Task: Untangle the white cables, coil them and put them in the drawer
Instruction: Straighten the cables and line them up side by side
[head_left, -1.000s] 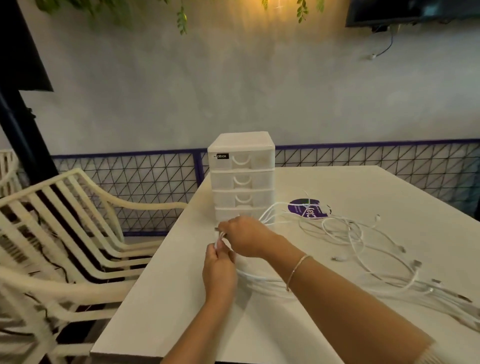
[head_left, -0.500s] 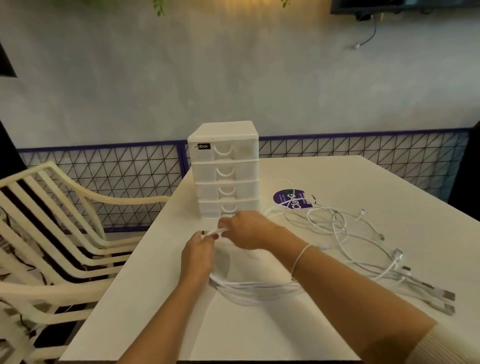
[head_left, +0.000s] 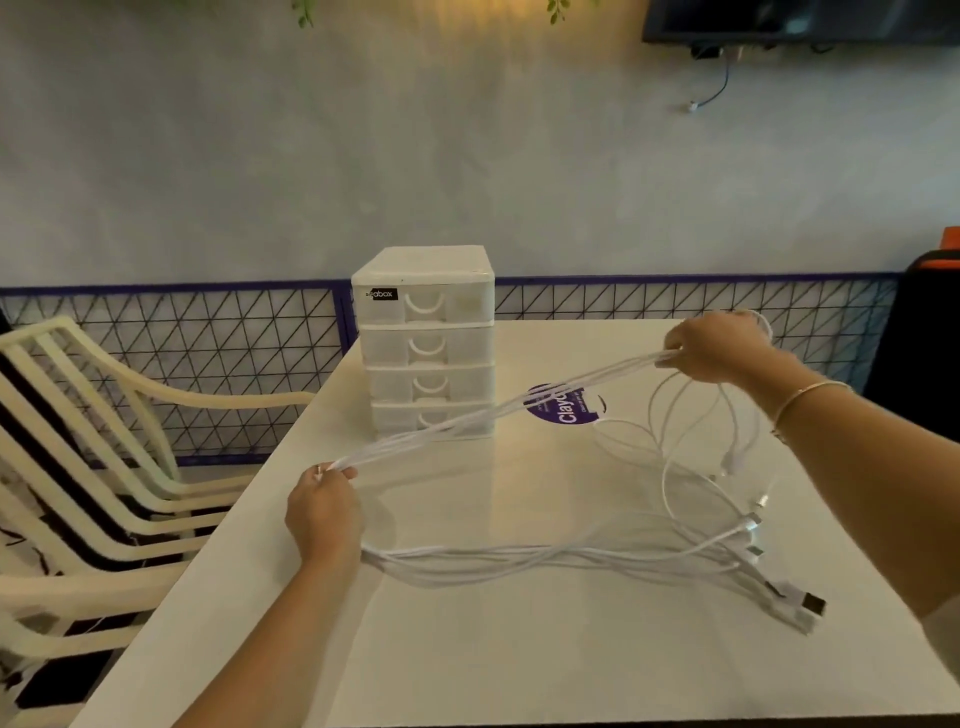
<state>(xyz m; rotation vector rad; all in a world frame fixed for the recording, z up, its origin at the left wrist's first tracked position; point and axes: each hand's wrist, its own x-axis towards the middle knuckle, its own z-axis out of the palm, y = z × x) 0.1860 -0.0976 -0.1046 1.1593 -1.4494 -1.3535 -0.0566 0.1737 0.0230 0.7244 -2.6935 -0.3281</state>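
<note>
Left hand (head_left: 323, 512) pinches the white cables (head_left: 498, 410) at one end; my right hand (head_left: 719, 345) grips the bundle, stretched taut to expose tangles.

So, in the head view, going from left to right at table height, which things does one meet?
Cream slatted chair → left hand → white plastic drawer unit → round purple sticker → right hand.
</note>
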